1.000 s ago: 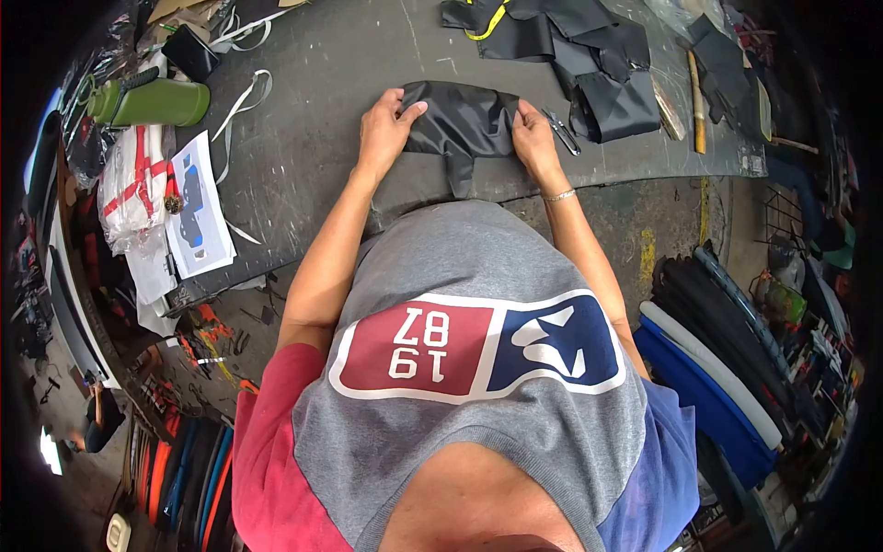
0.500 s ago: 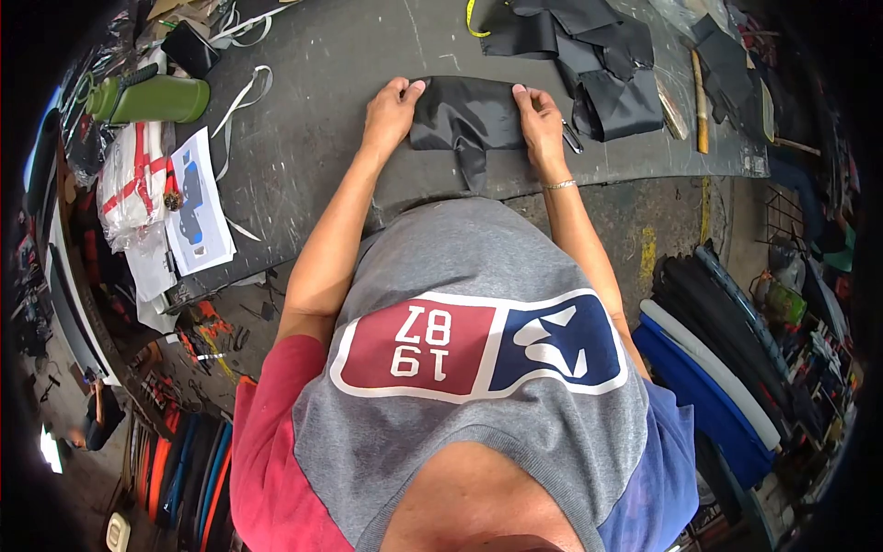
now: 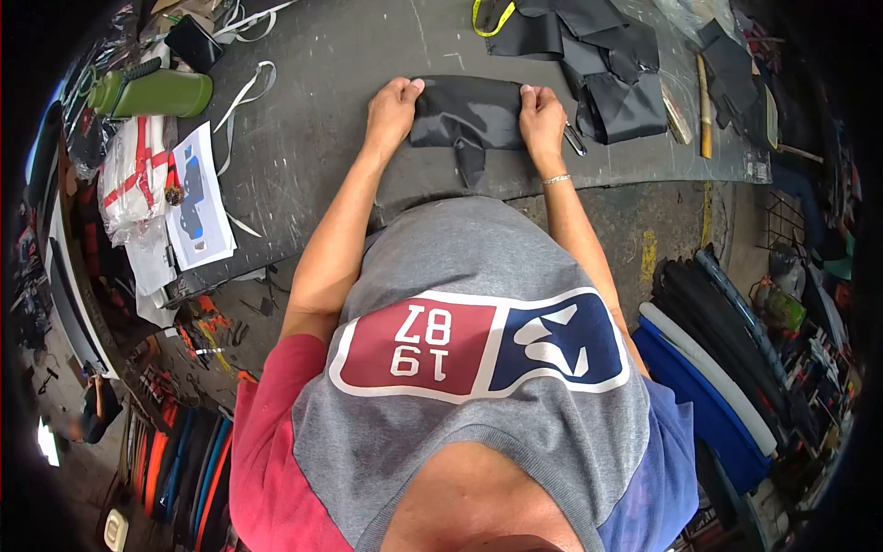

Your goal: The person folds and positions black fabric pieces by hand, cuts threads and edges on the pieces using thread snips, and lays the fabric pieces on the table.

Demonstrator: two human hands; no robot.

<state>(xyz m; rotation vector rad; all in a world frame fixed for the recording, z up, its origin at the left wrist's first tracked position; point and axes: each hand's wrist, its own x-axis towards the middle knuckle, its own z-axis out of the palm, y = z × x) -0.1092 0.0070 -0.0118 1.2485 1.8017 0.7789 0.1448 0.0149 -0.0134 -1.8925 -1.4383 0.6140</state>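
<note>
Between my hands, near the front edge of the dark worktable (image 3: 322, 101), stretches a piece of black fabric (image 3: 469, 115). My left hand (image 3: 393, 110) pinches its upper left corner, thumb on top. At the upper right corner, my right hand (image 3: 543, 120) grips the fabric in the same way. The cloth is creased in the middle, and a narrow flap hangs down toward my body. Just right of my right hand lies a small metal tool (image 3: 574, 139), whose kind I cannot make out.
More black fabric pieces (image 3: 607, 64) lie behind on the right, near a yellow measuring tape (image 3: 494, 18) and a wooden stick (image 3: 705, 106). On the left are a green bottle (image 3: 161, 94), a printed sheet (image 3: 199, 202) and white straps (image 3: 241, 101). Fabric rolls (image 3: 708, 368) stand at lower right.
Both hands keep hold of the black fabric at its corners. My right hand has turned slightly, its fingers curled further round, and the creases in the cloth have shifted.
</note>
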